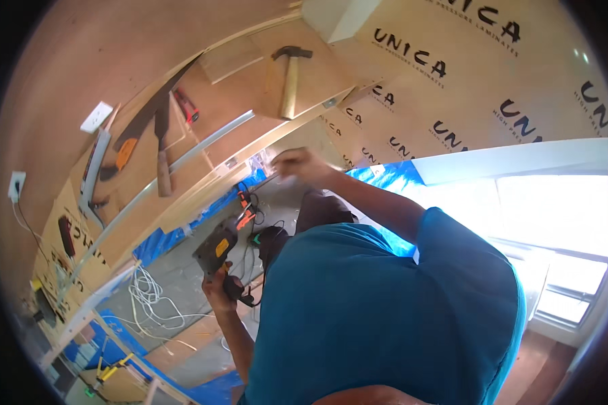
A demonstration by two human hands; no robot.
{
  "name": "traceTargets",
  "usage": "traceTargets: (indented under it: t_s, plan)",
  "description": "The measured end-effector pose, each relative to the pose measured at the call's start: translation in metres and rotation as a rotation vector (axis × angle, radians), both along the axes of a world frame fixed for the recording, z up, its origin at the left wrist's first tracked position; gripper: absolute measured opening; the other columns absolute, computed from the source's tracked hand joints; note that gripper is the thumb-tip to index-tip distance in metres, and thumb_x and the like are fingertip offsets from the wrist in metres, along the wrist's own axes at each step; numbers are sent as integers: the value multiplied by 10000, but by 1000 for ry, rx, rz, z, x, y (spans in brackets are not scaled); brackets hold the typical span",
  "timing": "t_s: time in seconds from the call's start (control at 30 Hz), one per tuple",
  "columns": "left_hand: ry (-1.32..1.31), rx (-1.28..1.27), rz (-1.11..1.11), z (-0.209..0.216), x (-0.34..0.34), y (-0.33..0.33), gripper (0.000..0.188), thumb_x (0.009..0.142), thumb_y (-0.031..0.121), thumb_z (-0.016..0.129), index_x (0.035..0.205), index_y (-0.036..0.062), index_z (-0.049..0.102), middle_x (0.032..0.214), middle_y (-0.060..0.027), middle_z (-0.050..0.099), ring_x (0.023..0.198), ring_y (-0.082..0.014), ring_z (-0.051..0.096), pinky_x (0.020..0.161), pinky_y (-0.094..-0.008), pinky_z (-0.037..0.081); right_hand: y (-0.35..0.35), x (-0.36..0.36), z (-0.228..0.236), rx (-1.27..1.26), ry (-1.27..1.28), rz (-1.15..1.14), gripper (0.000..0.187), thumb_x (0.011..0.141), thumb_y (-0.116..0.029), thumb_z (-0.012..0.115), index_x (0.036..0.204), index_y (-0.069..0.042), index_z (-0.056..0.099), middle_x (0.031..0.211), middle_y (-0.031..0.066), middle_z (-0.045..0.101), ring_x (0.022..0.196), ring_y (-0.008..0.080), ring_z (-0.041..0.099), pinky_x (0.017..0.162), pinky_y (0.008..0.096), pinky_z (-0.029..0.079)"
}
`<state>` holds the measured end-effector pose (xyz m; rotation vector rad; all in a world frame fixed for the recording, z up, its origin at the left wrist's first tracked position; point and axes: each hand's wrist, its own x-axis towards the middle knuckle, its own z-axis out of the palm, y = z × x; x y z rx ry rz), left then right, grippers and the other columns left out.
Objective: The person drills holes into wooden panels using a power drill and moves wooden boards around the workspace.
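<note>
Below the front edge of the workbench (240, 94), to the left of the teal shirt (385, 317), the left hand (217, 290) carries a dark power tool (216, 248). Left grip: fingers wrapped around the handle, closed on the tool. The tool body projects beyond the hand toward the bench; a yellow label (221, 247) marks its upper face, and a black rounded part (234, 287) sits beside the handle. The tool is held above the grey floor (196, 287), apart from the bench.

The right hand (300, 167) is positioned near the bench front, with the forearm extended from the shirt sleeve. Right grip: fingers bent, outline blurred; whether they pinch an object or touch the bench cannot be determined. An orange-and-black item (246, 210) lies between the two hands in the view, near the front of the power tool.

Bench surface: a claw hammer (291, 84) lies toward the right end. Farther left are a red-handled tool (188, 106), a handsaw (142, 120) with an orange grip, and a flat-bladed tool (161, 128) with a wooden handle. A metal strip (213, 139) runs along the front portion.

Floor: a loosely coiled white cord (148, 293) lies near blue sheeting (162, 246), to the left of the power tool.
</note>
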<state>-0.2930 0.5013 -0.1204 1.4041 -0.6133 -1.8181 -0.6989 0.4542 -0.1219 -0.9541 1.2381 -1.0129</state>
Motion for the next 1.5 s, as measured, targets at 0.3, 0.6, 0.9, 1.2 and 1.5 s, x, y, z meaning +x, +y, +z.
traceTargets:
  t_s: [0.3, 0.6, 0.9, 1.2, 1.5]
  plan:
    - [118, -411, -549, 93, -279, -81, 481, 818, 171, 688, 1209, -76, 554, 998, -197, 688, 528, -206, 630, 463, -299, 514, 45, -196, -25, -20, -831, -612, 137, 1019, -153, 523, 1071, -45, 590, 1022, 47, 593, 953, 193, 603, 920, 337, 516]
    - [10, -460, -734, 132, -426, -98, 362, 850, 70, 614, 1187, -58, 577, 1049, -161, 689, 605, -145, 622, 575, -276, 524, 42, -306, -29, -212, -1046, -714, 56, 996, -92, 550, 1006, -80, 604, 1001, 46, 619, 944, 179, 605, 924, 352, 515]
    - [45, -414, -792, 113, -463, -127, 375, 866, 44, 615, 1223, -49, 549, 1056, -174, 676, 587, -171, 623, 564, -304, 536, 83, -344, -127, 325, -770, -723, 145, 979, -104, 537, 1091, -23, 580, 985, 129, 638, 813, 243, 647, 757, 398, 565]
    - [102, -416, -857, 67, -460, -142, 354, 869, 83, 631, 1200, -32, 580, 1056, -155, 682, 571, -157, 604, 538, -285, 500, 43, -323, -92, 23, -877, -959, 136, 1017, -170, 524, 1068, -58, 581, 1032, 65, 614, 1006, 203, 608, 909, 375, 511]
    - [68, -376, -772, 59, -469, -157, 343, 870, 64, 639, 1197, -25, 584, 1054, -151, 684, 573, -153, 608, 538, -278, 498, 3, -336, -95, 34, -914, -965, 90, 998, -142, 564, 989, -57, 589, 964, 46, 589, 853, 155, 562, 843, 332, 499]
